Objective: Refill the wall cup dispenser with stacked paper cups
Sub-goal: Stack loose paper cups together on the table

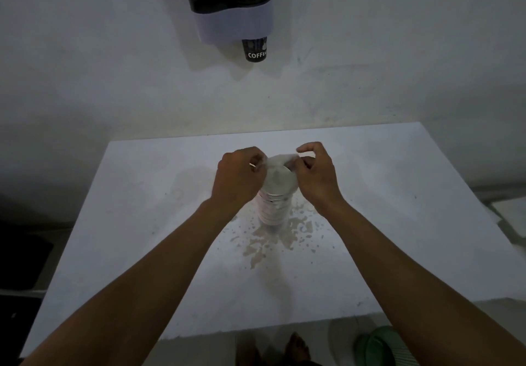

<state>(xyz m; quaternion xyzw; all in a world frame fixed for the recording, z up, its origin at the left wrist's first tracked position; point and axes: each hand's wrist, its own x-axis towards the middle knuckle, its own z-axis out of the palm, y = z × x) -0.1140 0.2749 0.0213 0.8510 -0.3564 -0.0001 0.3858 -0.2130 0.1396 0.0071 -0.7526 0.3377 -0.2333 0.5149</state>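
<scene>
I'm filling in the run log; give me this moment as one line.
stage: unwrapping | left hand, right hand: pulling clear wrap off cup stack | stack: upright on table | dispenser: one cup showing

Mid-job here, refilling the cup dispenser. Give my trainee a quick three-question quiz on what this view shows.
1. True or false: the stack of paper cups stands upright on the table.
2. What are the left hand and right hand gripping?
A. The dispenser
B. The clear plastic wrap at the top of the stack
C. A green sandal
3. Fill in: the cup poking out of the wall dispenser reads ____.

Key
1. True; it stands between both hands, on a stained patch.
2. B; each hand pinches the wrap from its side.
3. COFFEE, with the last letter partly cut off.
</scene>
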